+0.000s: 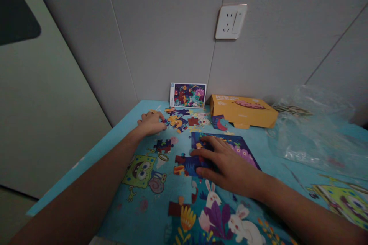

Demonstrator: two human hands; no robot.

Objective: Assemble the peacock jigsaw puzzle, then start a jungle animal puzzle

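A jigsaw puzzle lies partly joined on a blue cartoon-printed table [115, 138]. My right hand [227, 164] rests flat, fingers stretched out, on a joined dark-blue puzzle section [241, 147] and on a small cluster of pieces [186, 164] at its left edge. My left hand [151, 122] reaches to the far left, fingers curled over the edge of a pile of loose pieces [181, 118]; what its fingertips hold is hidden. A small joined cluster [163, 145] lies between the hands. Another joined section with white rabbits [218, 214] lies nearest me.
A reference picture card [188, 95] leans against the grey wall. An orange puzzle box [243, 111] lies at the back, a crumpled clear plastic bag [313, 130] to the right. A wall socket [230, 22] sits above. The table's left edge drops off beside a pale panel.
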